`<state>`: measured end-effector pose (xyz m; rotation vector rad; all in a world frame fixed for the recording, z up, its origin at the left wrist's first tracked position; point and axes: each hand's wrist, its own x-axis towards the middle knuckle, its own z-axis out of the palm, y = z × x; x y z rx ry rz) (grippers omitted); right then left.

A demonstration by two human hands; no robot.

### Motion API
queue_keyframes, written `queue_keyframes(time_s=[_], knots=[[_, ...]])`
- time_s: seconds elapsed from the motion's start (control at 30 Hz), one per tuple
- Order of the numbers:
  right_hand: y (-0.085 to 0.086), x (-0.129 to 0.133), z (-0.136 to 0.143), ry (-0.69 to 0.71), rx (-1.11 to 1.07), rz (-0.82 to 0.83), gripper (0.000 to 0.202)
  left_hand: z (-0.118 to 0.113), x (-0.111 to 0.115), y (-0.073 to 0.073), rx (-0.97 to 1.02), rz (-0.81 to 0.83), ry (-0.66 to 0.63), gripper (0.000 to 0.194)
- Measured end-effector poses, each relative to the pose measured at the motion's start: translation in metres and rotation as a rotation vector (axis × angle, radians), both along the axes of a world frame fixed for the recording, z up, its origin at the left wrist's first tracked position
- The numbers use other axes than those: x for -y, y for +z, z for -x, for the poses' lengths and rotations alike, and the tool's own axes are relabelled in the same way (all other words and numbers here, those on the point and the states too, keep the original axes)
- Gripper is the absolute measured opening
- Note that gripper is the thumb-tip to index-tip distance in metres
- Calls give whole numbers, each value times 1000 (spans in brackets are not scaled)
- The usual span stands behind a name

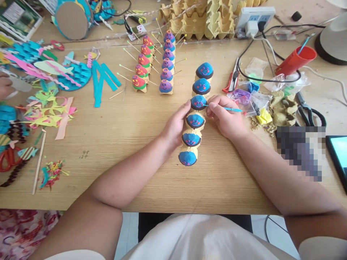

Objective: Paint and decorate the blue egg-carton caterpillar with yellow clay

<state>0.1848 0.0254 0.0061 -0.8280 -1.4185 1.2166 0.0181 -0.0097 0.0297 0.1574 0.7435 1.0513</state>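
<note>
A strip of egg-carton cups (pixel 195 122) lies lengthwise before me. Its several cups are capped with blue clay, dark rims and small pink faces. My left hand (pixel 179 124) grips the strip's left side near its middle, thumb up by the third cup from the far end. In my right hand (pixel 222 115) is a slim blue clay modelling tool (pixel 232 109), pinched between thumb and fingers. The tool's tip meets the right side of that third cup's face.
Beyond stand a red-and-green strip (pixel 143 61) and a purple strip (pixel 166 65), both bristling with pins. Clay packets (pixel 244 97), scissors (pixel 309 110), a cutter knife (pixel 233 77) and a red cup (pixel 296 59) sit rightward. Paper scraps (pixel 48 112) and another person's hand (pixel 5 86) are at left.
</note>
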Motion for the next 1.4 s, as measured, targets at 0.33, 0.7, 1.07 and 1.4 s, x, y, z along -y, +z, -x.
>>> queue_keyframes(time_s=[0.33,0.7,1.07,1.4], knots=[[-3,-1,-1,6,-6,18,42,1,-1,-1,0,7,-28,38],[-5,-1,-2,-4,0,45,45,1,0,2,-10,27,-55,43],[0,-3,1,-62,-136,119,42,2,2,1,-49,-30,-68,36],[-2,3,1,-186,-10,40,42,-5,1,3,-111,-64,39,30]])
